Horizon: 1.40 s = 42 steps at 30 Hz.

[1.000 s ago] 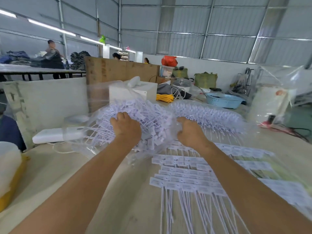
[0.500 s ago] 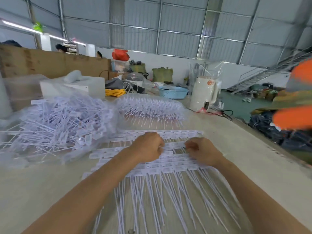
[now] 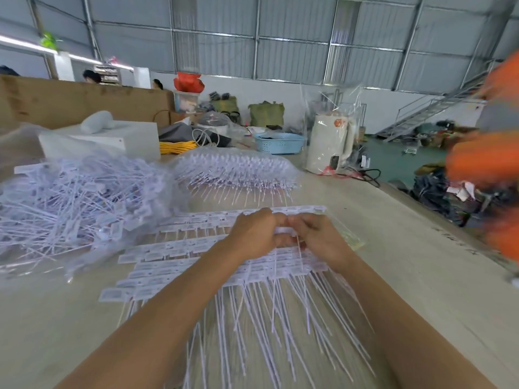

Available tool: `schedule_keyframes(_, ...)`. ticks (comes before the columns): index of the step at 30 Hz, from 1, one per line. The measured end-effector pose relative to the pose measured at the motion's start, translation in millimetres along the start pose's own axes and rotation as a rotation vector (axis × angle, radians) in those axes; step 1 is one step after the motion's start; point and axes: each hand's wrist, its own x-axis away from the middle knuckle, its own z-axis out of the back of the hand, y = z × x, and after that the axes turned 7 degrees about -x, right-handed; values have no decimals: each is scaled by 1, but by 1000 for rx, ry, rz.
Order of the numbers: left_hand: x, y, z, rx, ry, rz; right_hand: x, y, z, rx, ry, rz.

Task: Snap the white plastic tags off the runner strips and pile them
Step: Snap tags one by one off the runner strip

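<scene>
While both hands meet mid-bench, left hand (image 3: pixel 252 234) and right hand (image 3: pixel 317 237) pinch one runner strip (image 3: pixel 285 230) with curled fingers — light, brittle plastic, best gripped beside a tag head. Strips run across the bench; thin tails (image 3: pixel 269 327) trail toward the near edge — loose pile (image 3: pixel 70 203) lies far left.

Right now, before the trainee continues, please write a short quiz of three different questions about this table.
1. True or false: both hands grip the same white tag strip.
2. Where is the loose pile of separated tags: to the person's (a) left, (b) right, (c) under the forearms?
3. Fill in: behind the blue basket side, the white kettle is wrapped in clear ____.

Key
1. True: the left hand and right hand meet on it.
2. (a).
3. Plastic.
</scene>
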Motion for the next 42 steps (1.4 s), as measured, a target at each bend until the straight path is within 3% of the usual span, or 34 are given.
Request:
schedule_keyframes(3, 3, -5, -3, 134, 95, 14, 3, -3, 1, -104, -82, -29)
schedule_keyframes(7, 7, -14, -2, 429, 33, 82, 3, -4, 3, -177, -33, -39)
schedule_keyframes(12, 6, -11, 5, 512, 26, 156, 4, -8, -1, -264, 8, -44)
schedule_keyframes(15, 7, -6, 11, 630, 42, 159, 7, -11, 1, -355, -81, -89)
schedule_keyframes(20, 2, 1, 16, 876, 22, 292, 10, -14, -1, -278, -13, 55)
schedule_keyframes(24, 3, -2, 23, 1113, -139, 373, 10, -15, -7, -181, 17, 187)
schedule_keyframes(27, 5, -5, 26, 1343, -329, 435, 10, -11, -1, -17, 142, 257)
schedule_keyframes(29, 4, -6, 26, 1219, -303, 393, 8, -8, 12, -160, 261, 153)
schedule_keyframes(31, 6, -5, 27, 1000, -213, 327, 5, -10, 28, -506, 338, -21)
schedule_keyframes(34, 7, -2, 27, 811, -210, 248, 4, -21, 38, -1016, 230, -224)
schedule_keyframes(36, 8, 0, 28, 691, -224, 198, 7, -26, 32, -984, 87, -283)
schedule_keyframes(38, 8, 2, 29, 625, -218, 164, 10, -29, 20, -700, -26, -285)
schedule_keyframes(40, 8, 2, 30, 613, -208, 126, 14, -31, 9, -510, -74, -265)
schedule_keyframes(42, 9, 2, 31, 592, -185, 87, 16, -30, 2, -508, -90, -254)
